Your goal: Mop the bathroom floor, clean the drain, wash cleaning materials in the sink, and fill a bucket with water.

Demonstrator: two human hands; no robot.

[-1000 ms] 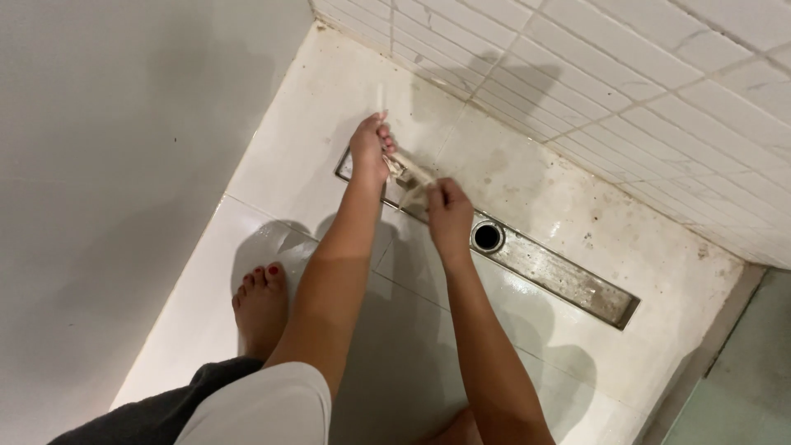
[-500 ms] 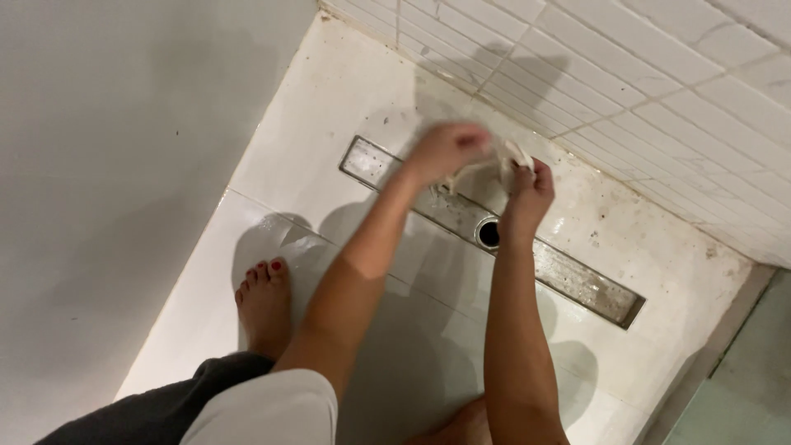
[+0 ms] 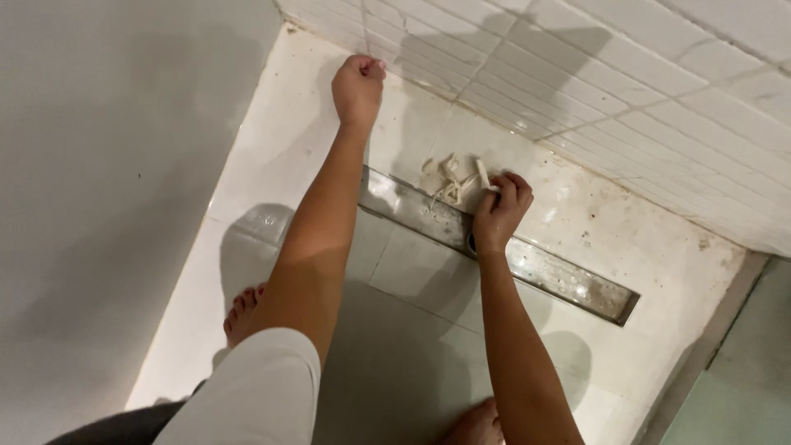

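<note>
Head view: shower floor, white tiles, long steel linear drain [image 3: 527, 259] running left-near to right-far.

Right hand [image 3: 500, 213] over the drain's middle, its grip pinching one end of a pale, stringy clump of debris [image 3: 449, 183]; the clump lies on the floor [image 3: 577, 222] just beyond the drain's far edge.

Left hand [image 3: 358, 85] closed in a fist at the far wall tiles [image 3: 626, 74]; contents, if any, cannot be told.

Judged: debris partly out of the drain; floor beyond it looks grimy, cleaning unfinished.

Bare foot [image 3: 243, 313] near left.
</note>
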